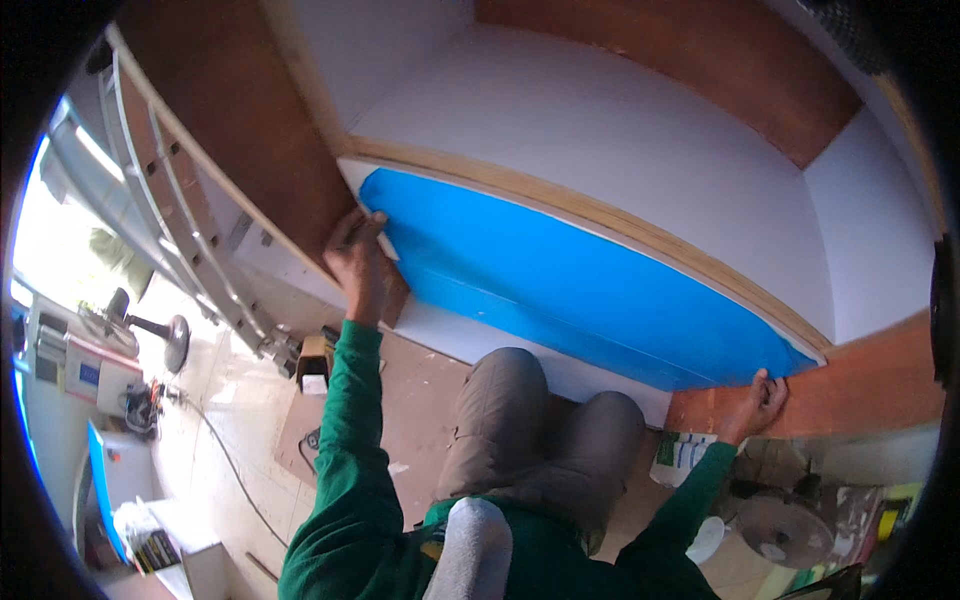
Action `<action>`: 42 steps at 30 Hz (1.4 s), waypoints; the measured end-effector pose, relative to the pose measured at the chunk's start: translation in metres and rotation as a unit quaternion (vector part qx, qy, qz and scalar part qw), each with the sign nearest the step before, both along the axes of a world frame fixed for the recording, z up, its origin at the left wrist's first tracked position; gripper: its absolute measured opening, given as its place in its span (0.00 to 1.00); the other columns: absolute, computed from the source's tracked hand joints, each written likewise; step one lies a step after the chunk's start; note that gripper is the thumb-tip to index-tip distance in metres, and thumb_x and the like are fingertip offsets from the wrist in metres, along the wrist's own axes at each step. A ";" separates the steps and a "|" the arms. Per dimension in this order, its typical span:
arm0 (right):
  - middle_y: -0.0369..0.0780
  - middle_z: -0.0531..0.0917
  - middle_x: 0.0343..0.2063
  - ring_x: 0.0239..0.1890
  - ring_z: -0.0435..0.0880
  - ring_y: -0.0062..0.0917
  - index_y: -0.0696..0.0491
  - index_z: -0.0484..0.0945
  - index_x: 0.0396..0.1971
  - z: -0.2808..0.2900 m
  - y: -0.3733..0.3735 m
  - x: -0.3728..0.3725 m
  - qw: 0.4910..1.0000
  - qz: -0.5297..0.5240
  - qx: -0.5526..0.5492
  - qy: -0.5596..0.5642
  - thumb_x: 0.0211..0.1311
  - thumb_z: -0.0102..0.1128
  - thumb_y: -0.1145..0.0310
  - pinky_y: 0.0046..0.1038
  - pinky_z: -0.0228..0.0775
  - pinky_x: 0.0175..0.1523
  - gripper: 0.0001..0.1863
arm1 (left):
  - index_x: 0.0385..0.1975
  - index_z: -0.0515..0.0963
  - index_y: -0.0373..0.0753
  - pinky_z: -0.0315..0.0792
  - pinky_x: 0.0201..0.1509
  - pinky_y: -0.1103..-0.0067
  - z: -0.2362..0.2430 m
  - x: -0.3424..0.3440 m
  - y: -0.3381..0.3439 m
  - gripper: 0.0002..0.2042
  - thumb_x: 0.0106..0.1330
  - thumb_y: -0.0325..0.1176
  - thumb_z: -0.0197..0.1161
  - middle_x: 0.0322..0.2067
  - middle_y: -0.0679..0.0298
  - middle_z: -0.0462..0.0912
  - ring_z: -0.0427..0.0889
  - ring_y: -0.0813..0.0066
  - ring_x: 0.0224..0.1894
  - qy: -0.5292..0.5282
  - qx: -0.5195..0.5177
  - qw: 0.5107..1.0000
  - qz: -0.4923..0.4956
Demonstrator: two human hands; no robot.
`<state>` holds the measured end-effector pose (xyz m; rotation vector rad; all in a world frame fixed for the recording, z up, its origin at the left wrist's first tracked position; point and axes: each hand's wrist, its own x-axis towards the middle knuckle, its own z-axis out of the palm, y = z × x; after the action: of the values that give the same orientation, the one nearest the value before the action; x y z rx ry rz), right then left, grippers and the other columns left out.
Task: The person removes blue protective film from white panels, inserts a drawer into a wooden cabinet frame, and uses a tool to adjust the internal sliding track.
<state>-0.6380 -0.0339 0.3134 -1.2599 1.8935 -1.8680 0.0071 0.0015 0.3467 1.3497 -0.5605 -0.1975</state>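
A long blue panel (570,280) with a pale edge spans the lower front of a wooden cabinet (620,244) with a white interior, just under a light wood strip. My left hand (355,255) is closed on the panel's left end, beside a brown side wall (245,120). At the opposite end, my right hand (760,400) grips the panel's lower corner with curled fingers, against a reddish wood face (870,375). Both forearms are in green sleeves, and my bent knees are below the panel.
An open cabinet door with metal rails (175,215) stands left. On the tiled floor (230,450) are a brown board (410,385), a small box (313,355), a cable and a fan (175,343). White boxes (190,565) sit lower left; another fan (785,525) is lower right.
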 end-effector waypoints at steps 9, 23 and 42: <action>0.45 0.84 0.50 0.54 0.82 0.31 0.59 0.76 0.59 -0.001 0.001 0.004 0.999 0.029 -0.020 0.006 0.74 0.68 0.54 0.37 0.75 0.58 0.26 | 0.47 0.87 0.26 0.75 0.54 0.74 -0.009 0.015 0.002 0.19 0.60 0.32 0.78 0.41 0.57 0.89 0.83 0.69 0.43 0.030 0.003 0.999 -0.020; 0.46 0.83 0.48 0.50 0.82 0.32 0.62 0.75 0.57 -0.006 -0.001 0.005 0.999 0.014 -0.031 0.004 0.74 0.68 0.55 0.38 0.74 0.56 0.26 | 0.49 0.87 0.26 0.75 0.59 0.71 -0.003 0.012 0.003 0.20 0.60 0.32 0.77 0.45 0.50 0.89 0.84 0.64 0.48 0.034 0.021 0.999 -0.017; 0.46 0.83 0.49 0.51 0.81 0.32 0.60 0.74 0.55 -0.003 -0.001 0.003 1.000 0.005 -0.021 0.013 0.75 0.66 0.54 0.37 0.75 0.56 0.25 | 0.47 0.88 0.30 0.76 0.55 0.72 -0.009 0.019 0.001 0.19 0.60 0.35 0.78 0.43 0.55 0.90 0.85 0.67 0.45 0.022 0.072 0.997 0.008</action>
<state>-0.6352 -0.0351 0.3101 -1.3108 1.8675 -1.9043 0.0257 0.0025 0.3373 1.4864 -0.5052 -0.2576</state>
